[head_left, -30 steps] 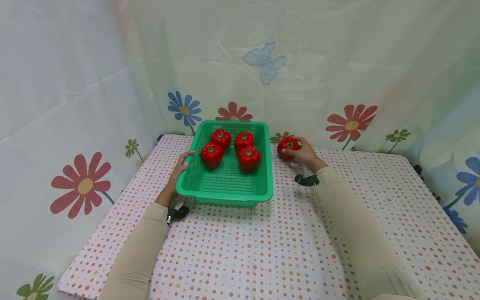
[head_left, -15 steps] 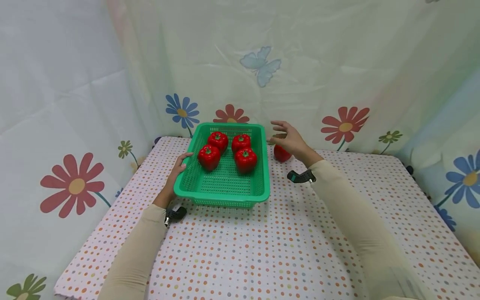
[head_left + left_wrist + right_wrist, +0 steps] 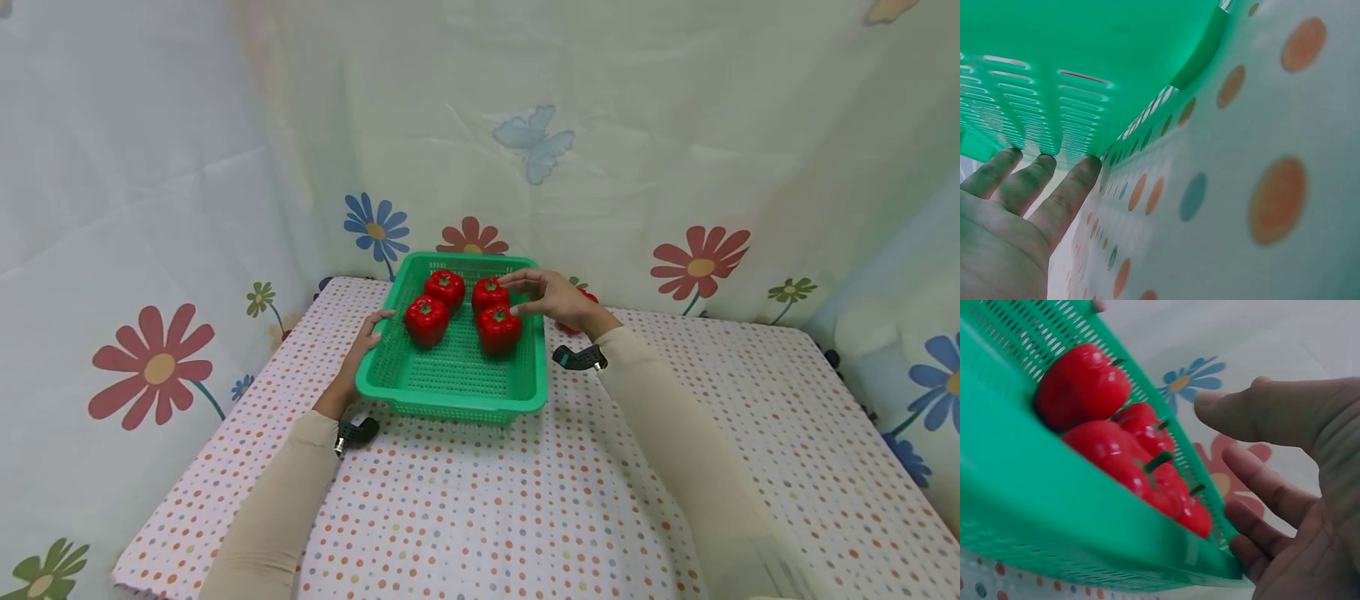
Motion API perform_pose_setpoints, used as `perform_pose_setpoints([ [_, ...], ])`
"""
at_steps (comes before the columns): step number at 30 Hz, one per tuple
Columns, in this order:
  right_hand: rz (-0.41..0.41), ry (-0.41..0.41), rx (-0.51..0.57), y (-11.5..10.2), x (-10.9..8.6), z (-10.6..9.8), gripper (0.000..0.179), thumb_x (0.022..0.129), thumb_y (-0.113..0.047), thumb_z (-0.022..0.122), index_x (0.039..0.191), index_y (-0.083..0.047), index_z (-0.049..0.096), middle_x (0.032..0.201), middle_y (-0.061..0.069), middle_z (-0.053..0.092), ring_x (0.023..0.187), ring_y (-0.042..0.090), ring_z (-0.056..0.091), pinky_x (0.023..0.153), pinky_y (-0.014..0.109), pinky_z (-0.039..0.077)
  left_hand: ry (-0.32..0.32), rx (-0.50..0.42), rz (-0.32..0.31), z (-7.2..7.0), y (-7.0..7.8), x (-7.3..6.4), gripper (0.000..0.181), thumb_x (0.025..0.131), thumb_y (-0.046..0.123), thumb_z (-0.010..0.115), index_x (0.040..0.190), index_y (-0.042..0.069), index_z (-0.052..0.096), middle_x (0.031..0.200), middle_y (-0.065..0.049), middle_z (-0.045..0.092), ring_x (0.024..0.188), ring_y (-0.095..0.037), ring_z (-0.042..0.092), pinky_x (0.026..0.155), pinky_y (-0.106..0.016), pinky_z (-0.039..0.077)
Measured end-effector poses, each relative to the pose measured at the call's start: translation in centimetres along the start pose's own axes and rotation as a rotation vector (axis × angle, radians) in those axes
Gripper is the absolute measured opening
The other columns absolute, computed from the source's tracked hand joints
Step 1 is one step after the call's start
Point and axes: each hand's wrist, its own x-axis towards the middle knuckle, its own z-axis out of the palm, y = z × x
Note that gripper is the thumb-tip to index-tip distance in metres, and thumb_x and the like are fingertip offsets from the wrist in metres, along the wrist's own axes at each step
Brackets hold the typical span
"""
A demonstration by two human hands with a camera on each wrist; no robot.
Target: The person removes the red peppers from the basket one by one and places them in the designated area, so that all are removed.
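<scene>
A green plastic basket (image 3: 450, 398) holds several red bell peppers, among them a front-left pepper (image 3: 426, 323) and a front-right pepper (image 3: 498, 333). My left hand (image 3: 358, 352) rests along the basket's left side; in the left wrist view its straight fingers (image 3: 1063, 203) touch the slotted wall. Over the right rim hovers my right hand (image 3: 558, 300), thumb and fingers spread with nothing between them, close to the right-hand peppers. Another red bell pepper (image 3: 591, 297) sits on the table outside the basket, mostly hidden behind that hand. Green stems show in the right wrist view, as on one pepper (image 3: 1159, 461).
The table wears a white cloth (image 3: 450, 517) with coloured dots. Behind it hangs a pale curtain (image 3: 615, 192) printed with flowers and a butterfly, close to the table's back edge. A similar sheet (image 3: 180, 250) covers the left side.
My right hand has let go of the pepper outside the basket, lifted, and moved left over the basket's right rim. That pepper stays on the table. My left hand keeps its place.
</scene>
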Motion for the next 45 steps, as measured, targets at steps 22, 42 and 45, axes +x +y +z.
perform_pose_setpoints([
  [22, 0.098, -0.011, -0.396, 2.6, 0.1, 1.0, 0.074, 0.080, -0.032, 0.080, 0.147, -0.024, 0.048, 0.166, 0.014, -0.001, 0.151, 0.042, -0.011, 0.111, 0.074, 0.007, -0.003, 0.004, 0.015, 0.1, 0.1, 0.5, 0.052, 0.102, 0.025, 0.024, 0.151, 0.010, 0.020, 0.158, -0.023, 0.015, 0.137, -0.050, 0.029, 0.096, -0.039, 0.044],
  [42, 0.168, -0.140, -0.463, 1.0, 0.9, 1.3, 0.065, 0.082, -0.019, 0.078, 0.141, -0.017, 0.051, 0.155, 0.016, 0.033, 0.142, 0.040, 0.025, 0.111, 0.062, 0.028, 0.015, 0.024, 0.010, 0.3, 0.4, 0.0, 0.053, 0.100, 0.028, 0.026, 0.151, 0.012, 0.022, 0.159, -0.018, 0.016, 0.140, -0.047, 0.029, 0.100, -0.048, 0.039],
  [45, 0.192, -0.134, -0.426, 1.0, 0.9, 1.3, 0.065, 0.082, -0.016, 0.079, 0.141, -0.018, 0.050, 0.152, 0.014, 0.039, 0.139, 0.038, 0.030, 0.104, 0.056, 0.042, 0.009, 0.022, 0.012, 0.4, 0.6, 0.0, 0.053, 0.100, 0.027, 0.025, 0.151, 0.011, 0.022, 0.159, -0.018, 0.016, 0.140, -0.047, 0.028, 0.100, -0.045, 0.040],
])
